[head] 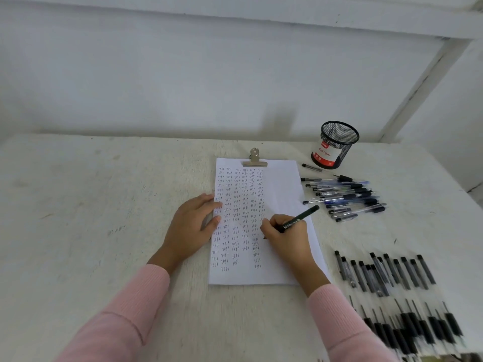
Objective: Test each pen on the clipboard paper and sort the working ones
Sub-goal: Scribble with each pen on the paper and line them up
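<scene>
Scuffed table (104, 205), white wall (183, 74), mesh cup (337, 142).
Off-white tabletop, rough and marked. Black cup upright at far right, red-and-white carton (325, 154) inside. Wall behind; slanted white beam (418, 90) at right.

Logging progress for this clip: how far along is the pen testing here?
Much looks done: the paper carries several columns of "test" marks. In hand: the right hand writes with a dark pen while the left hand presses its edge. Left: a far pen pile and near pen rows lie beside the paper; which awaits testing cannot be told.
</scene>
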